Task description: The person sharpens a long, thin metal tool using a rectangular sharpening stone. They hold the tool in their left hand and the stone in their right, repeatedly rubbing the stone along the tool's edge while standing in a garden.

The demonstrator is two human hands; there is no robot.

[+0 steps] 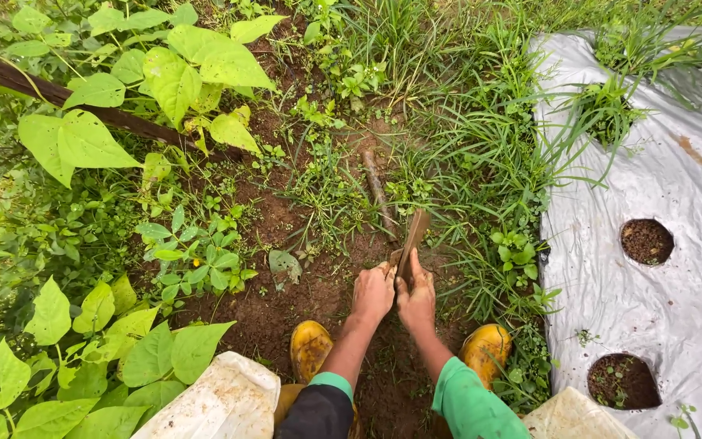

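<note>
Bare soil: both hands point(396, 294) grip a worn wooden-handled hoe point(413, 236).

A flat, brown-bladed hand tool point(413, 236) stands tilted over bare soil, its handle hidden inside two gripping hands.

head view, steeply down, close above soil point(286, 309)

Garden bed, counted by kind

Two hands, left hand point(373, 293) and right hand point(417, 297), are gripping one wooden-handled tool point(411, 240); two yellow boots point(310, 348) are showing at 6 o'clock; one silver mulch sheet point(660, 187) at 3 o'clock is showing two planting holes point(646, 241).
</note>
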